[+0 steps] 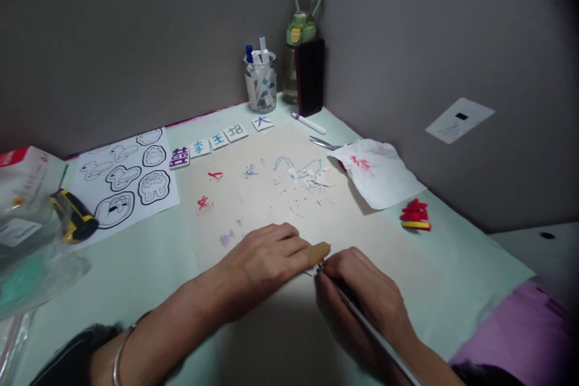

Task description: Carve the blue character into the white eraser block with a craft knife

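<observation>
My right hand (pixel 368 289) grips a slim silver craft knife (pixel 377 335) like a pen, its handle slanting down to the lower right. The tip end is mostly covered by my fingers. Close beside it, my left hand (pixel 271 253) has its fingers curled together, with a tan finger cot (pixel 318 252) over one fingertip. Whatever the left fingers pinch is hidden, and the two hands nearly meet over the beige work sheet (pixel 398 259). White shavings (pixel 312 184) lie beyond the hands, around a light-blue outline drawn on the sheet.
Small tiles with written characters (pixel 218 141) line the back left. Behind stand a jar of pens (pixel 261 84), a green bottle (pixel 292 72) and a phone (pixel 310 77). Scissors (pixel 322 143), crumpled paper (pixel 384 175) and red pieces (pixel 415 211) lie right; a yellow-black cutter (pixel 75 217) left.
</observation>
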A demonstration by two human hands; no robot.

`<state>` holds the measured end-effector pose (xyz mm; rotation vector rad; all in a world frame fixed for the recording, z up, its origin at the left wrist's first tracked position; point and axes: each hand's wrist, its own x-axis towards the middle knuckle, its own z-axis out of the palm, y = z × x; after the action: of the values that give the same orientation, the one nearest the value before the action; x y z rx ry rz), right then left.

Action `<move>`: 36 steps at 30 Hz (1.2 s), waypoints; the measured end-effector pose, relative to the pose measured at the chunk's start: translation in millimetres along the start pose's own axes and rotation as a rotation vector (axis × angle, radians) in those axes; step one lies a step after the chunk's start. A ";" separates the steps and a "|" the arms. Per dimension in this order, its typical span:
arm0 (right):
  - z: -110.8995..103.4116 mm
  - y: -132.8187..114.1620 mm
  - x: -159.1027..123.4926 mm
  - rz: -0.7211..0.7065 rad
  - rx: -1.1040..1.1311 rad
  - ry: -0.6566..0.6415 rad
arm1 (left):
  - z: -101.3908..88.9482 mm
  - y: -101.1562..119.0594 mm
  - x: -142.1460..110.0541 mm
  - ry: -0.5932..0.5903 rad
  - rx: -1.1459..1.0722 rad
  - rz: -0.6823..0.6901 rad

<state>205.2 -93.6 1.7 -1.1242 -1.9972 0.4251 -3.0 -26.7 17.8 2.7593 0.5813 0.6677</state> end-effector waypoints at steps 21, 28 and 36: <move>-1.1 -1.0 0.0 0.036 -0.028 -0.007 | -17.3 -5.6 12.3 -0.202 -0.077 -0.059; -1.4 -1.3 1.1 0.028 -0.046 0.002 | -17.4 -6.5 12.7 -0.160 -0.028 0.015; -2.2 0.3 1.4 0.004 -0.055 -0.007 | -17.3 -4.3 10.1 -0.161 -0.029 0.027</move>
<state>206.6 -92.5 3.6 -1.1625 -2.0239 0.3787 -4.4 -16.1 35.2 2.7647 0.4972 0.4502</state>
